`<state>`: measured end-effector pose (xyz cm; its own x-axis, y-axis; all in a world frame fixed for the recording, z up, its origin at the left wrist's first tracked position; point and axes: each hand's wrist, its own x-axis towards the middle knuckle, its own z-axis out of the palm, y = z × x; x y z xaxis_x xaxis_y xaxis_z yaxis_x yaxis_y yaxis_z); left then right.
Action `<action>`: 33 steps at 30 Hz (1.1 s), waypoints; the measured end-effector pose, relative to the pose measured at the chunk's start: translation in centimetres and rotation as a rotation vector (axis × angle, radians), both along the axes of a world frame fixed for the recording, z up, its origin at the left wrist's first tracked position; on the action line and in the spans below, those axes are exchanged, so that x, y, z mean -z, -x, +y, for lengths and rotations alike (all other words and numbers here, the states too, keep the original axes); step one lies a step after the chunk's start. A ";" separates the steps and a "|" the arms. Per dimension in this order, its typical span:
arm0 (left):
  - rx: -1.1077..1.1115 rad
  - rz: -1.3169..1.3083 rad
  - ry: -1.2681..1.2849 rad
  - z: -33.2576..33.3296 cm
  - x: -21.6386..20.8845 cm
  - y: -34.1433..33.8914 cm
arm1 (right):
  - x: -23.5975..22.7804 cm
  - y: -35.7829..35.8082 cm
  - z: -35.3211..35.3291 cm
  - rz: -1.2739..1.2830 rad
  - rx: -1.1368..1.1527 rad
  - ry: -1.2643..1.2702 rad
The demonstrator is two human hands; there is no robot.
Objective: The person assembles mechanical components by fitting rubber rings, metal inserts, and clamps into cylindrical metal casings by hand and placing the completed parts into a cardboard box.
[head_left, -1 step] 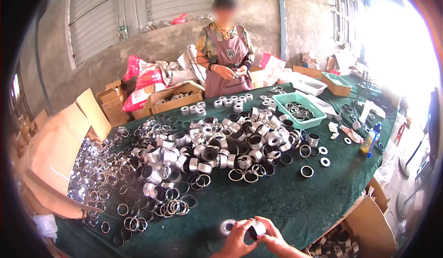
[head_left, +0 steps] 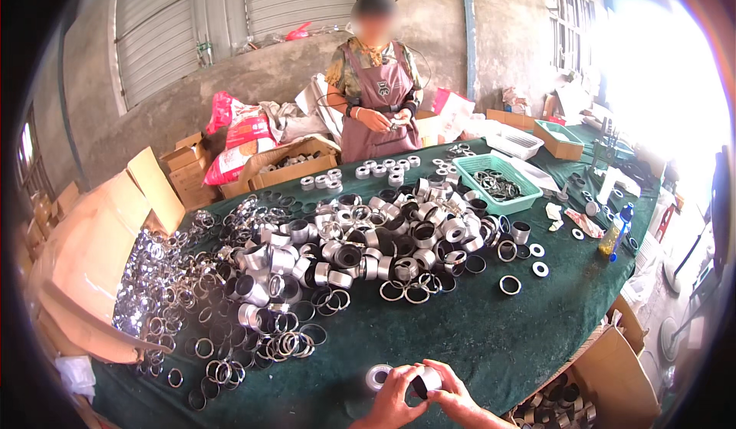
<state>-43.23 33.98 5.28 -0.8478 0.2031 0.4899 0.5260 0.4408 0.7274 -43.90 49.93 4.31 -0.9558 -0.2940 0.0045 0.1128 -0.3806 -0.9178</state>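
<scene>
Near the front edge of the green-covered table, my left hand (head_left: 396, 400) and my right hand (head_left: 454, 398) are both closed around one short silver metal sleeve (head_left: 429, 379). Its dark bore faces toward the lower left, between my fingers. Just left of my left hand, a silver ring-shaped part (head_left: 376, 376) lies flat on the cloth. Beyond my hands spreads a large heap of similar silver sleeves (head_left: 337, 278) with dark insides. Thin shiny rings (head_left: 287, 345) lie scattered at the heap's near left side.
A tipped cardboard box (head_left: 88, 264) spills shiny rings at the left. A green basket (head_left: 510, 203) with dark rings and a spray bottle (head_left: 615, 233) stand at right. Below the table's right edge, an open carton (head_left: 613, 371) sits by sleeves. Across the table stands a person (head_left: 379, 99).
</scene>
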 end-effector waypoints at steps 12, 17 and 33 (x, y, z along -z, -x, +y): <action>0.034 0.106 0.146 -0.6 1.3 0.6 | 1.2 1.1 -0.7 0.027 0.002 0.028; 0.134 0.020 0.122 -0.4 1.1 1.4 | 0.9 1.6 0.7 -0.072 0.054 -0.111; -0.457 -0.086 0.144 -16.4 6.1 4.4 | 6.5 10.5 16.6 0.499 0.544 -1.446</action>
